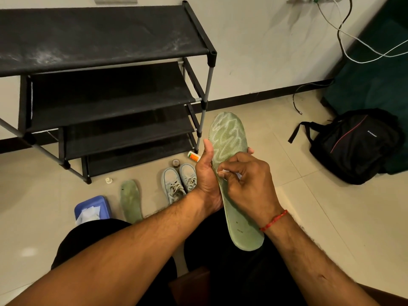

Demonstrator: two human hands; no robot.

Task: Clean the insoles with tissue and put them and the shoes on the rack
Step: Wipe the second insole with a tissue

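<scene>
Over floor (pixel 293 155), left hand (pixel 206 180) grips insole (pixel 229 138), thumb up.

Rack (pixel 106 40) shelves upper left are wide open from the front. Lower-left floor's cluttered tho: shoes (pixel 179 182), loose insole (pixel 131 200), tissue box (pixel 93 207). Backpack (pixel 353 146) blocks the right, bare tiles (pixel 276 127) between.

Dusty matt cloth shelves, smooth grey metal tubes on black shoe rack (pixel 106 40). Right of it, glossy beige floor tiles (pixel 287 151); in front, mesh-textured green insole (pixel 229 138).
</scene>
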